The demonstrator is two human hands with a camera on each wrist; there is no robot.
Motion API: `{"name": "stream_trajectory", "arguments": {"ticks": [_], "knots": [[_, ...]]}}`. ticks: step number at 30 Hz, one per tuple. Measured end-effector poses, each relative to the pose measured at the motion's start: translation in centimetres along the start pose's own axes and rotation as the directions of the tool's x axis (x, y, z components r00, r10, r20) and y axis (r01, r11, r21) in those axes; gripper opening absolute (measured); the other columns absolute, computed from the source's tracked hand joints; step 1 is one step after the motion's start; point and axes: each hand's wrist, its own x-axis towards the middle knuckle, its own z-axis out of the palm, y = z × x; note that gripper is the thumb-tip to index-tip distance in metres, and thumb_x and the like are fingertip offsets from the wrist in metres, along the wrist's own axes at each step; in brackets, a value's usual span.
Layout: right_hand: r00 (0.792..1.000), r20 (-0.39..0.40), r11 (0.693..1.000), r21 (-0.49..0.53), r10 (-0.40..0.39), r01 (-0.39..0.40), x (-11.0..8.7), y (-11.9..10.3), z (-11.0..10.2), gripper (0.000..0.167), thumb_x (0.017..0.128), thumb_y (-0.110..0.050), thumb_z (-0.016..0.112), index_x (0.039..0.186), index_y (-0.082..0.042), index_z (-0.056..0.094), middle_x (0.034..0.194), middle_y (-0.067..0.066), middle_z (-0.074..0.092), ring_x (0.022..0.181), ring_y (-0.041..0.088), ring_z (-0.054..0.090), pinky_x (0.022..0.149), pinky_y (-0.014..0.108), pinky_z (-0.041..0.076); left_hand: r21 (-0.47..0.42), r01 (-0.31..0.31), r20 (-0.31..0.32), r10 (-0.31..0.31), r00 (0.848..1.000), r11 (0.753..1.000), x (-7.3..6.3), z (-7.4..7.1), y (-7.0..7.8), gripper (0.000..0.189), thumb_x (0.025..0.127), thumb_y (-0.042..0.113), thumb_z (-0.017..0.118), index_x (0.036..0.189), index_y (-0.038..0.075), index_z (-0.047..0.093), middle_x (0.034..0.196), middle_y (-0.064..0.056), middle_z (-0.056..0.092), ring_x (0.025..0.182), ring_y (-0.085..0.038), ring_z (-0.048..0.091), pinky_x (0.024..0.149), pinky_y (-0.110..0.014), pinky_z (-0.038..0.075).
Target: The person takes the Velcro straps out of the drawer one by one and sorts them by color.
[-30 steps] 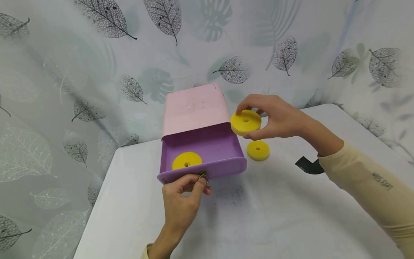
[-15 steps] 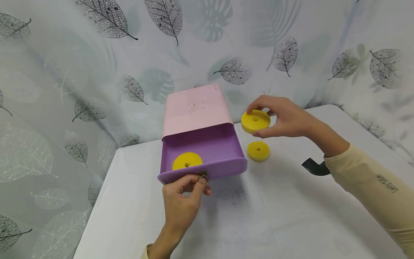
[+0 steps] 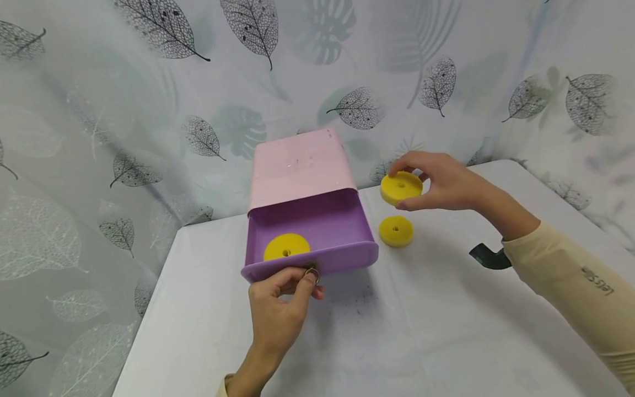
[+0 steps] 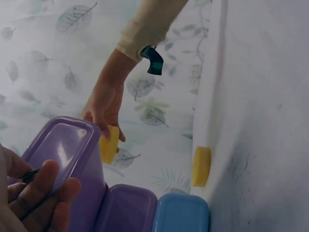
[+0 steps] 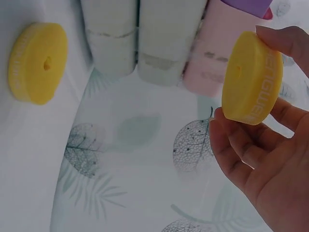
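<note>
My left hand (image 3: 278, 317) pinches the small metal ring pull (image 3: 313, 274) on the front of a purple drawer (image 3: 347, 257). The drawer is pulled out from under a pink cabinet top (image 3: 300, 168). One yellow roll (image 3: 288, 245) with a small centre hole lies inside at the front left. Beyond the drawer's right side, my right hand (image 3: 444, 179) grips a second yellow roll (image 3: 402, 187) by its edge, thumb opposite fingers, raised above the table. Pale lettering runs round that roll's rim in the right wrist view. A third yellow roll (image 3: 396, 231) lies on the table just right of the drawer.
Lower in the same cabinet, the left wrist view shows another purple drawer (image 4: 126, 208) and a blue drawer (image 4: 181, 212), both pushed in. A leaf-patterned curtain (image 3: 317, 66) stands behind the white table (image 3: 446, 331). A dark green curved piece (image 3: 490, 257) sticks out from the right sleeve.
My right hand has moved right with its yellow roll, away from the open drawer. The left hand keeps its pinch on the ring, and the drawer and other rolls stay put.
</note>
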Motion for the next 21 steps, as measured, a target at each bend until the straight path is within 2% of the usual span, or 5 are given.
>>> {"name": "stream_trajectory", "arguments": {"ticks": [6, 21], "knots": [[0.998, 0.033, 0.999, -0.010, 0.048, -0.047, -0.1, 0.8, 0.2, 0.049, 0.079, -0.016, 0.091, 0.121, -0.013, 0.066, 0.115, -0.002, 0.067, 0.107, 0.021, 0.059, 0.084, 0.049, 0.053, -0.014, -0.013, -0.007, 0.013, 1.000, 1.000, 0.0, 0.1, 0.1, 0.014, 0.091, -0.005, 0.069, 0.083, 0.004, 0.076, 0.069, 0.002, 0.072, 0.056, -0.016, 0.070, 0.059, -0.029, 0.057], [0.989, 0.076, 0.991, -0.056, 0.126, -0.122, -0.9, 3.4, 0.8, 0.049, 0.078, -0.017, 0.092, 0.120, -0.012, 0.067, 0.122, 0.002, 0.066, 0.110, 0.025, 0.058, 0.084, 0.050, 0.054, -0.015, -0.015, -0.010, 0.015, 1.000, 1.000, 0.0, 0.2, 0.0, 0.017, 0.091, -0.004, 0.069, 0.084, 0.009, 0.077, 0.068, 0.001, 0.072, 0.056, -0.016, 0.070, 0.061, -0.029, 0.058]]}}
